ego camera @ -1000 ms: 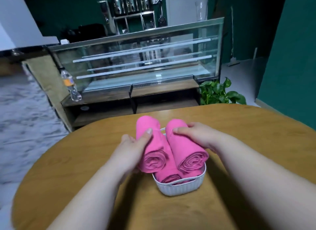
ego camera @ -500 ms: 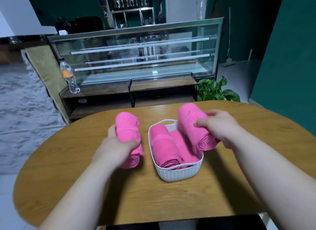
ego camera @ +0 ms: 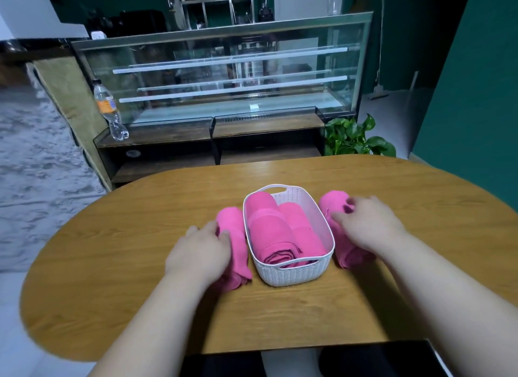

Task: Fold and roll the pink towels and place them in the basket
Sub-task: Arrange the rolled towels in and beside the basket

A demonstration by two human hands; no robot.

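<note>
**Q:** What lies on the left side?

**A:** A clear water bottle (ego camera: 110,110) stands on the low ledge of a glass display case (ego camera: 224,68), well beyond the oval wooden table (ego camera: 112,236). A broad stretch of bare wood runs from the table's curved left edge in to the left hand (ego camera: 200,254). That hand grasps the left towel roll (ego camera: 232,222), with its fingers curled over the top. This pink roll lies on the table, just beside the basket's left wall.

**Q:** And the middle?

**A:** A white woven-pattern plastic basket (ego camera: 291,275) sits near the table's centre, with one short end facing the person. Inside it, two rolled pink towels (ego camera: 269,228) lie side by side along its length, the left one higher. Behind the right one, part of the far inner wall shows. Open wood lies between the basket and the near table edge, and more between the basket and the far edge.

**Q:** What about the right?

**A:** The right towel roll (ego camera: 333,205) lies on the table against the basket's right wall. The right hand (ego camera: 367,228) holds it from above, thumb and fingers bent round it, though the fingers are slightly blurred. Past that hand, bare tabletop stretches to the right rim. Beyond the far edge stands a leafy potted plant (ego camera: 356,138), beside a dark green wall (ego camera: 476,96).
</note>
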